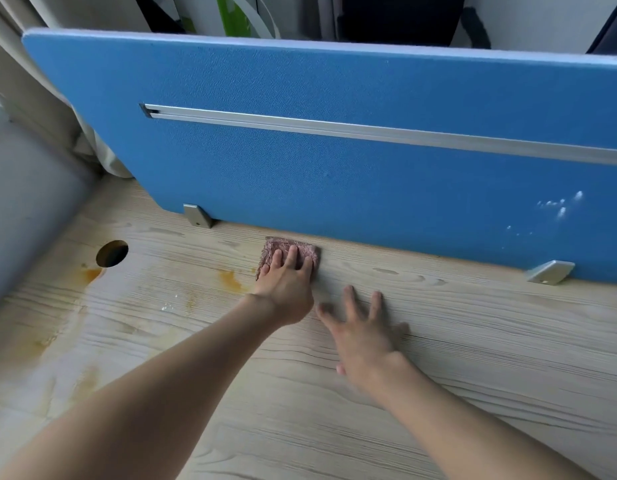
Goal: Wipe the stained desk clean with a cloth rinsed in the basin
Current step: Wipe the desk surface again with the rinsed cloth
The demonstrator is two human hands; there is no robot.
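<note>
Cloth [289,251]: soft, limp, light; left hand [285,285] presses it flat-fingered onto stained desk [473,341]; right hand [364,332] splayed, empty.

Single head view, looking forward and down, close over desk [438,393], facing partition [334,168]

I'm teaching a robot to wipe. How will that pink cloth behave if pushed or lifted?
Likely floppy: the cloth lies thin and flat under the left hand. Its fuzzy pile would probably drag on the desk, so it may bunch without flat pressure. Seems light, heavier if wet.
</note>
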